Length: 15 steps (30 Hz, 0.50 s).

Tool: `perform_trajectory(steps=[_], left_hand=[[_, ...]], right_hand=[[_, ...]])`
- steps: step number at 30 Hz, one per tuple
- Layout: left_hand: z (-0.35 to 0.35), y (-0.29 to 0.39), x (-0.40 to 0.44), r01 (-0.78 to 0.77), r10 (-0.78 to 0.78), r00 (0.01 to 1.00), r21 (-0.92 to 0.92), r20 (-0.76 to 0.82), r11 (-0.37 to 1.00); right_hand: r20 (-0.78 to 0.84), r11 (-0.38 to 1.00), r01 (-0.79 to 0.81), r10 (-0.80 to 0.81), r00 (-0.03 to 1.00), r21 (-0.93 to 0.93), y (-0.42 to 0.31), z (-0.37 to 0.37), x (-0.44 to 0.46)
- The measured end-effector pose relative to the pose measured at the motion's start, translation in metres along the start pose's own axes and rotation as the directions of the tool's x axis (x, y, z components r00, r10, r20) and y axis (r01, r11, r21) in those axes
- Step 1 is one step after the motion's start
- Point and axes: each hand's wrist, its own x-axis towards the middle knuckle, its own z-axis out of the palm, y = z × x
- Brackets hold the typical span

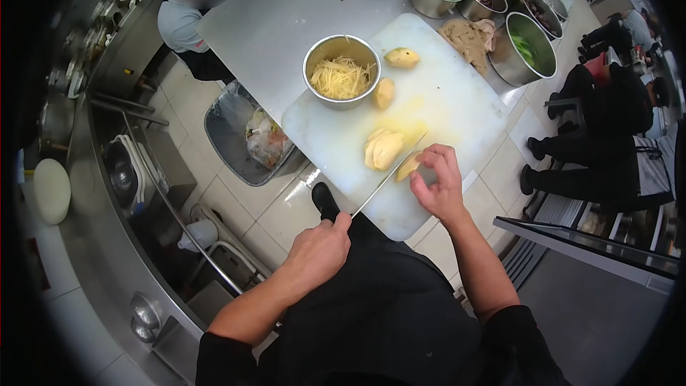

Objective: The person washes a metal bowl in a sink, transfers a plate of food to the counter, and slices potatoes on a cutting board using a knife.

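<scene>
My left hand [318, 254] is closed round the handle of a long knife [382, 184], whose blade points up and away over the white cutting board [464, 111]. My right hand [441, 182] has its thumb and bent fingers on a peeled potato piece [407, 166], just right of the blade. Left of the blade lies a clump of potato slices [382, 149]. Two more peeled potatoes, one [384, 93] beside a metal pot and one [401, 58] farther back, rest on the board. The metal pot [342, 99] holds thin pale yellow strips.
Metal containers with cut green vegetables [434, 6] and other ingredients stand at the back right, beside a brownish mass [469, 41]. A lined bin [232, 150] is below the table's left edge. One person [184, 21] stands back left; other people are at right.
</scene>
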Motion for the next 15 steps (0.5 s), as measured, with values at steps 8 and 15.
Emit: perform_trajectory(steps=[8,15], left_hand=[[0.000,0.005,-0.001,0.039,-0.039,0.999,-0.007,0.014,0.999],[-0.015,0.007,-0.014,0.014,-0.014,1.000,-0.008,-0.019,1.000]], right_hand=[[0.045,1.000,-0.012,0.012,0.999,-0.011,0.004,0.003,0.006],[0.064,0.999,-0.030,0.029,0.998,0.020,0.004,0.003,0.006]])
